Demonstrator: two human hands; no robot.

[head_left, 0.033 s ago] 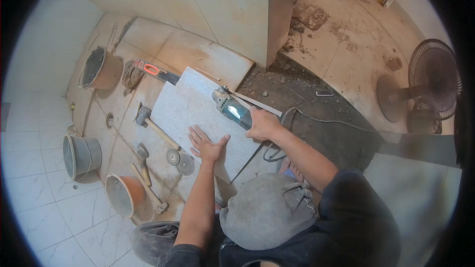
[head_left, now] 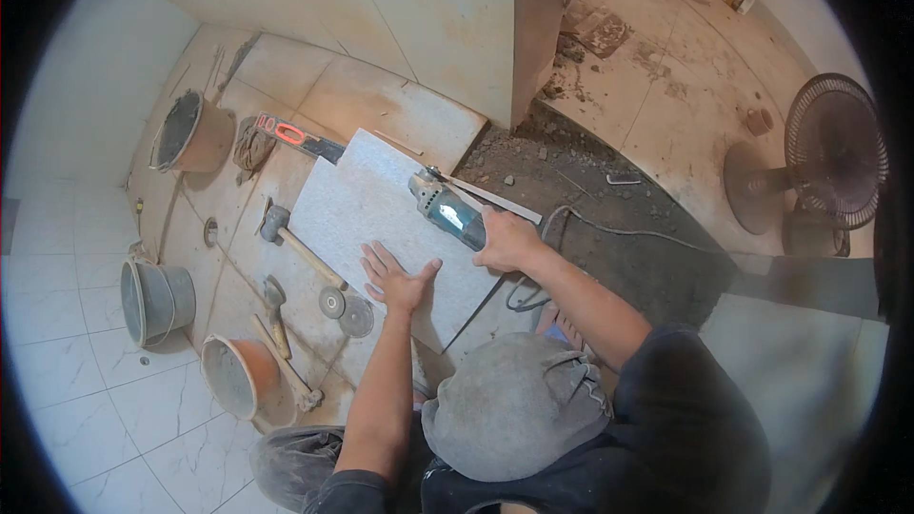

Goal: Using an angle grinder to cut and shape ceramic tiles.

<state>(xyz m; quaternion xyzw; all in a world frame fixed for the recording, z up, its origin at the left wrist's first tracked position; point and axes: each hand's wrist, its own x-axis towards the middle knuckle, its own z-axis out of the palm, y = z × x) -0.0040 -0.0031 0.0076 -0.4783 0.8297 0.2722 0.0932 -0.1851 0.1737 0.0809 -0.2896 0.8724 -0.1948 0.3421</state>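
We see the left hand (head_left: pixel 392 284) splayed flat on the pale tile (head_left: pixel 333 209), grasping nothing; right hand (head_left: pixel 509 240) wrapped around the angle grinder (head_left: pixel 447 207) above that tile. Weak left-hand pressure could, we judge, let the tile slip.

You grip one grinder (head_left: pixel 449 211) in your right hand (head_left: pixel 511 240), with one fan (head_left: pixel 834 150) right of that grip and three buckets (head_left: pixel 171 300), two loose discs (head_left: pixel 356 317), one mallet (head_left: pixel 275 224) and one level (head_left: pixel 305 139) left of it.
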